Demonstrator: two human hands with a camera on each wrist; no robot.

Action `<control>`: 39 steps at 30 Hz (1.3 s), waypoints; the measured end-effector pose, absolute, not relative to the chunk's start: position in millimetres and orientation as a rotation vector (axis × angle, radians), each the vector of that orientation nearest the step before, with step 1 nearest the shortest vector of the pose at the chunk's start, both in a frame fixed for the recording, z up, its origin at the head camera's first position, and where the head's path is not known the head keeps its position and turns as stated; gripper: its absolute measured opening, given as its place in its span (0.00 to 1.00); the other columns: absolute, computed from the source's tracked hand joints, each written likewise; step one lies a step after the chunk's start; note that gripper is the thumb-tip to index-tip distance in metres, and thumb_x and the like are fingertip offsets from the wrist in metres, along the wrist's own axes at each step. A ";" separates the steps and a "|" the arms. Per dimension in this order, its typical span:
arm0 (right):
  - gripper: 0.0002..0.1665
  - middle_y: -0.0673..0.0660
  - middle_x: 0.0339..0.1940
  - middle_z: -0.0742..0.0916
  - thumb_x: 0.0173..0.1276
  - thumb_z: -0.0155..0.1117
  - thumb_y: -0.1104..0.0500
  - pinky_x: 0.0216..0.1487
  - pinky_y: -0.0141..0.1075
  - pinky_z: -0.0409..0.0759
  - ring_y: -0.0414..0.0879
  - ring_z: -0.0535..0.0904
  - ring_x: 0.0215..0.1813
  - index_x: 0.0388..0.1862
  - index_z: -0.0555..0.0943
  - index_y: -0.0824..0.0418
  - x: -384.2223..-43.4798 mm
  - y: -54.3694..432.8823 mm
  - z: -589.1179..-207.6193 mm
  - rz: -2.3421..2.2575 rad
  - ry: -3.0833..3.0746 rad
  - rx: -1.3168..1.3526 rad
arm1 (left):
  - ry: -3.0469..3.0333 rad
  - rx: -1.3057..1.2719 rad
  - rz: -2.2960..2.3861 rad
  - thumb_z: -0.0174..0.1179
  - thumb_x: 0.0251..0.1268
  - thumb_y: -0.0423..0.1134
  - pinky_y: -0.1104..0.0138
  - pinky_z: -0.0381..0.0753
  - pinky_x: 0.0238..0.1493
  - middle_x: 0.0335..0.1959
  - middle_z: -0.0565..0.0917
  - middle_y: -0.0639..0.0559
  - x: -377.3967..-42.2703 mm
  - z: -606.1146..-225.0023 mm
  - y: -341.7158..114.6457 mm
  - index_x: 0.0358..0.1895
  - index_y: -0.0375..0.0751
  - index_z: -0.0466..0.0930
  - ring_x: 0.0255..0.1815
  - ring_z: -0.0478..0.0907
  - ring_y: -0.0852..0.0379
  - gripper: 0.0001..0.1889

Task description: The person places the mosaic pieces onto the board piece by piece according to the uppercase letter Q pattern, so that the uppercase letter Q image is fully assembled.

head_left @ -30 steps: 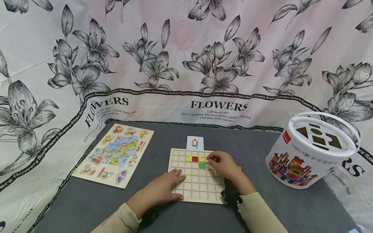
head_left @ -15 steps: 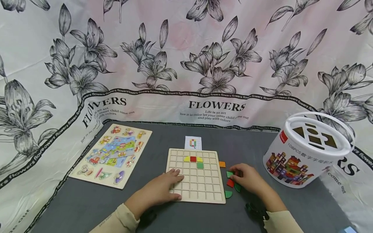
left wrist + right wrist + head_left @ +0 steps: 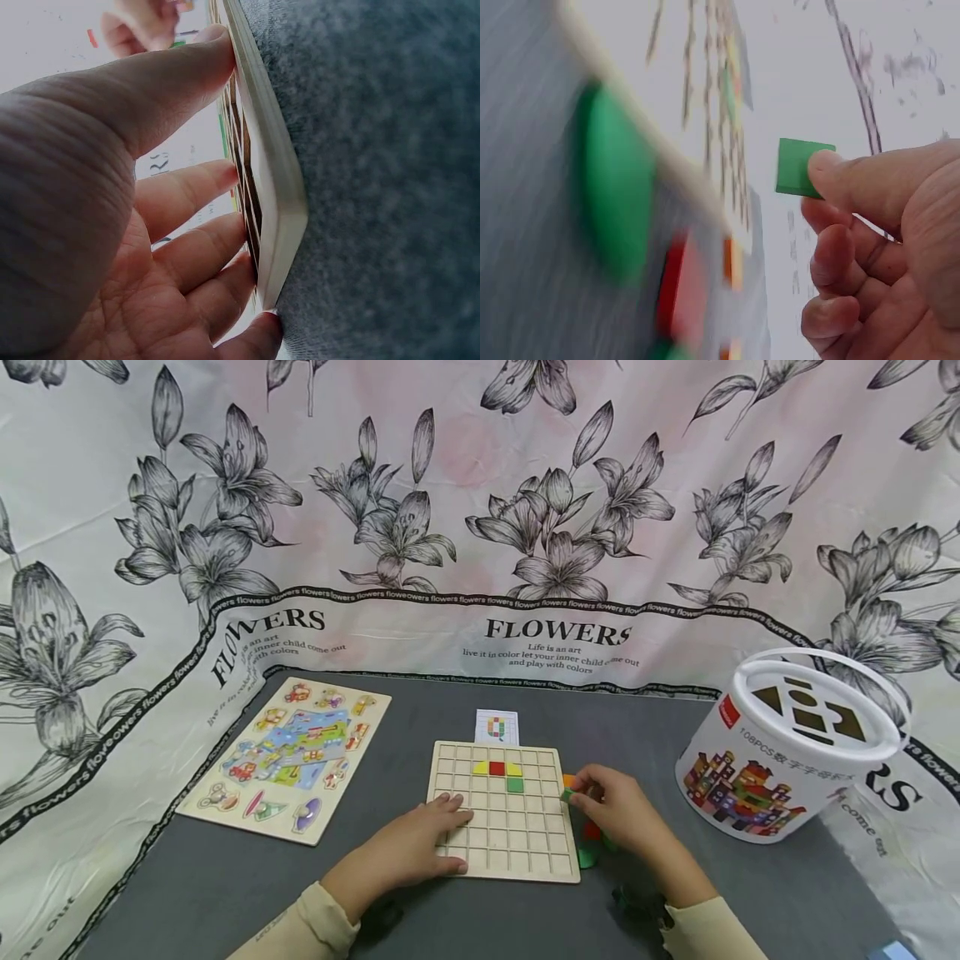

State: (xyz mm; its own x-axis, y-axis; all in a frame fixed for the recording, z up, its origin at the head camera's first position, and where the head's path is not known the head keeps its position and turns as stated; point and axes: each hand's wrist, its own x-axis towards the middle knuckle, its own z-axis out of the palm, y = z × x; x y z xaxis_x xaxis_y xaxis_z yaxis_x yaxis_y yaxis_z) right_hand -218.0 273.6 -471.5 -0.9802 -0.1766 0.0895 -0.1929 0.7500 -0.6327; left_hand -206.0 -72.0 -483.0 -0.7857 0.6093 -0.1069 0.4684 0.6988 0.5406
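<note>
My right hand (image 3: 618, 810) pinches a green square tile (image 3: 795, 166) between thumb and fingers, just off the right edge of the wooden grid board (image 3: 495, 839). My left hand (image 3: 408, 843) lies on the board's left side with its fingers stretched out, thumb near the front edge; the left wrist view shows its fingertips touching the board (image 3: 281, 202). A red square tile (image 3: 497, 768) sits in the grid between two yellow pieces with curved edges. Directly below the right-hand yellow piece (image 3: 513, 770) is another green square tile (image 3: 514, 786).
Behind the board lies a card (image 3: 497, 725) with a coloured Q pattern. Loose pieces lie right of the board: an orange one (image 3: 568, 779), a red one (image 3: 681, 289) and a rounded green one (image 3: 619, 187). A white bucket (image 3: 787, 777) stands right; a picture puzzle board (image 3: 288, 810) lies left.
My right hand went from the board to the loose pieces on the right, picked up a green square tile, and moved back toward the board's edge. My left hand stayed on the board.
</note>
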 end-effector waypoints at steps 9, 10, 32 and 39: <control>0.03 0.49 0.36 0.87 0.76 0.73 0.63 0.34 0.34 0.75 0.42 0.74 0.32 0.43 0.87 0.56 -248.0 216.6 -476.8 1.088 -2.945 0.497 | 2.631 0.840 0.710 0.78 0.66 0.50 0.39 0.63 0.86 0.85 0.70 0.43 -206.8 -482.2 -73.0 0.79 0.46 0.76 0.89 0.61 0.41 0.40; 0.03 0.49 0.37 0.87 0.76 0.73 0.63 0.36 0.34 0.76 0.42 0.75 0.33 0.43 0.87 0.56 -249.8 214.2 -478.2 1.088 -2.953 0.495 | 2.631 0.839 0.712 0.78 0.66 0.50 0.39 0.63 0.86 0.85 0.70 0.43 -206.6 -482.3 -72.4 0.79 0.46 0.76 0.89 0.61 0.41 0.40; 0.08 0.47 0.36 0.84 0.74 0.75 0.63 0.36 0.35 0.75 0.42 0.75 0.34 0.35 0.88 0.51 -248.1 204.7 -483.8 1.058 -3.009 0.472 | 2.642 0.855 0.718 0.79 0.66 0.49 0.39 0.64 0.85 0.85 0.70 0.42 -207.1 -483.8 -73.5 0.79 0.44 0.77 0.88 0.61 0.41 0.39; 0.02 0.54 0.42 0.87 0.77 0.71 0.63 0.36 0.39 0.78 0.46 0.76 0.36 0.44 0.90 0.59 -255.6 246.8 -476.1 1.045 -2.957 0.313 | 2.639 0.852 0.704 0.79 0.65 0.49 0.39 0.63 0.85 0.85 0.70 0.43 -207.2 -484.0 -73.1 0.79 0.45 0.76 0.89 0.61 0.41 0.40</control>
State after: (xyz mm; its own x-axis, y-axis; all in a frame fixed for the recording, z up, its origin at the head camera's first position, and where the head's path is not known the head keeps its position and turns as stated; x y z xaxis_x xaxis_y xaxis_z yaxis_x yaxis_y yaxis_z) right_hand -255.6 246.8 -476.1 -0.9802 -0.1898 0.0566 -0.1832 0.7604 -0.6230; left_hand -207.2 -73.1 -484.0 -0.7869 0.6069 -0.1120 0.4705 0.7074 0.5275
